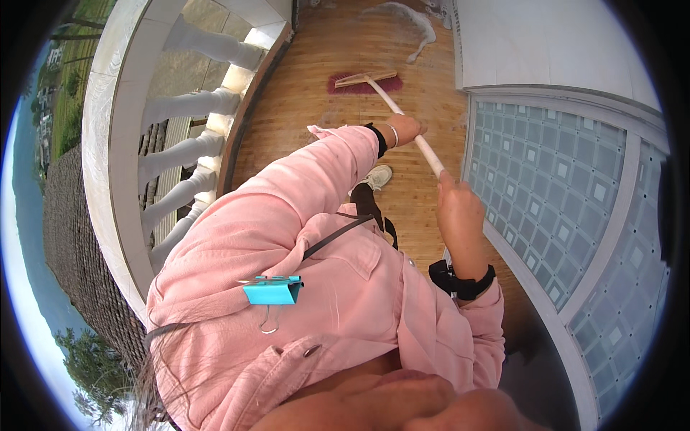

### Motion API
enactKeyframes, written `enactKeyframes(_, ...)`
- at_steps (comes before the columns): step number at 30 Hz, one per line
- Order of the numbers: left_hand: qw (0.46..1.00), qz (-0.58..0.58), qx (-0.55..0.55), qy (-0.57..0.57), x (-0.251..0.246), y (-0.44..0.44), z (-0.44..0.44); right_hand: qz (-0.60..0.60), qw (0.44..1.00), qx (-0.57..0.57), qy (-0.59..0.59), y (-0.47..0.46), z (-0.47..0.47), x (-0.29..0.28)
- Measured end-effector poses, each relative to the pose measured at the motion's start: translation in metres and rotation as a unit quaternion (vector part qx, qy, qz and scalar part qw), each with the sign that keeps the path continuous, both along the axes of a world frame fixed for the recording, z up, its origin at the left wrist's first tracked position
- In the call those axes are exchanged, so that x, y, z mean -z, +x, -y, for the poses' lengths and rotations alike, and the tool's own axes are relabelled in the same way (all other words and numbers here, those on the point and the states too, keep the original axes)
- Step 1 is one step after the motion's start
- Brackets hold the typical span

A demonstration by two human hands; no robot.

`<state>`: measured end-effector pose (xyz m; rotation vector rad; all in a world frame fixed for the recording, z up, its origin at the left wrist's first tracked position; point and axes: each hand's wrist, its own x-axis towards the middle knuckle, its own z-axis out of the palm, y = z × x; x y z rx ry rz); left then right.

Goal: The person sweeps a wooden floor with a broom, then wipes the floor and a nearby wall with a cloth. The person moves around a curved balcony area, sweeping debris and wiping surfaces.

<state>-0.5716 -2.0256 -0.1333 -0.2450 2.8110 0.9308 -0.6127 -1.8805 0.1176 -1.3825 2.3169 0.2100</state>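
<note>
A push broom's wooden head (pixel 350 81) with dark pink bristles rests on the wet plank floor (pixel 302 118). Its pale handle (pixel 429 155) slants down towards me. Partway along the handle, my left hand (pixel 405 130) is closed around it, with a bracelet and a black band at the wrist. Nearer my body, my right hand (pixel 461 215) grips the upper end, a black band around that wrist. White foam (pixel 423 29) lies on the floor beyond the broom head.
Along the left runs a balustrade rail (pixel 121 97) with pale balusters (pixel 188 108). On the right stand a white wall (pixel 539 43) and framed, patterned glass panels (pixel 544 178). One light shoe (pixel 379 176) shows on the floor below my hands. Roofs and greenery lie beyond the rail.
</note>
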Motion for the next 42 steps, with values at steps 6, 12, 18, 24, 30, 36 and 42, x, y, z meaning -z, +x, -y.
enactKeyframes(6, 0.989, 0.029, -0.104, -0.104, -0.012, -0.021, 0.006, -0.006, 0.997, -0.052, -0.058, -0.034, -0.034, 0.049)
enactKeyframes(12, 0.996, 0.016, -0.039, -0.081, -0.040, -0.003, -0.035, 0.088, 0.981, -0.156, -0.073, -0.100, -0.062, 0.001)
enactKeyframes(18, 0.970, 0.217, -0.104, 0.030, -0.004, 0.093, -0.036, 0.177, 0.954, -0.234, 0.066, -0.085, 0.041, 0.049)
enactKeyframes(24, 0.866, 0.354, -0.337, 0.108, 0.040, 0.150, -0.020, 0.128, 0.888, -0.437, 0.057, -0.013, 0.129, 0.100)
enactKeyframes(30, 0.927, 0.101, -0.358, 0.047, 0.033, 0.007, 0.082, 0.028, 0.936, -0.348, 0.041, -0.125, 0.207, 0.052)
enactKeyframes(36, 0.944, -0.041, -0.327, -0.008, -0.021, -0.098, 0.239, -0.021, 0.963, -0.268, -0.024, -0.194, 0.297, -0.023)
enactKeyframes(42, 0.944, -0.006, -0.326, -0.047, -0.010, -0.120, 0.357, 0.040, 0.985, -0.164, -0.026, -0.233, 0.403, 0.003)
